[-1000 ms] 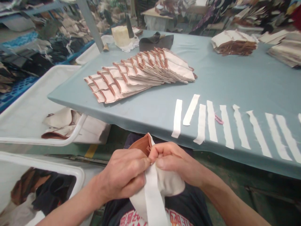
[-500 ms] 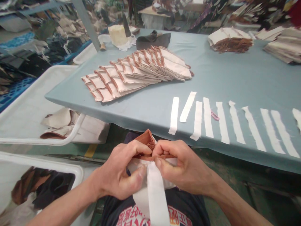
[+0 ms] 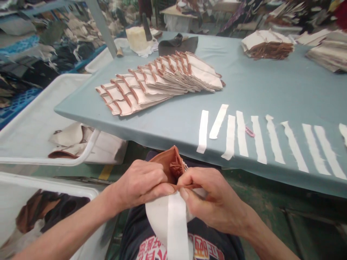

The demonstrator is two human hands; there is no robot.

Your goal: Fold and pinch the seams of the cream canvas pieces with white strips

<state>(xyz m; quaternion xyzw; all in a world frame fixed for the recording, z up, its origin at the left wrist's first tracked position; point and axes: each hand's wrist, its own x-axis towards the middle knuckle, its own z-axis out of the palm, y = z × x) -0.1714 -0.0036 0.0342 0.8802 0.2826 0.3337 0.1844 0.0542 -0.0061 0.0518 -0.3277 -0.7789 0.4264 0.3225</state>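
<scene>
A pouch-like fabric piece (image 3: 157, 213), off-white outside with a brown lining, rests in my lap, its mouth facing up and partly spread. My left hand (image 3: 148, 182) pinches the brown-edged rim, thumb on the near side. Close beside it, my right hand (image 3: 208, 195) grips the same rim between thumb and forefinger. A white fabric strip (image 3: 177, 227) hangs down the front from between the two thumbs; its top end is at the rim. How the strip is fixed there I cannot make out.
Ahead is a table (image 3: 244, 83) under a blue-green cloth. On it lie fanned fabric pieces (image 3: 159, 79), a row of white strips (image 3: 258, 141), a pink clip (image 3: 249, 132) and a fabric stack (image 3: 267, 44). White bins (image 3: 92, 144) with fabric stand at left.
My left hand has shifted its hold, its thumb now lying along the rim beside the strip's top. The pouch's mouth shows wider, with more brown lining visible.
</scene>
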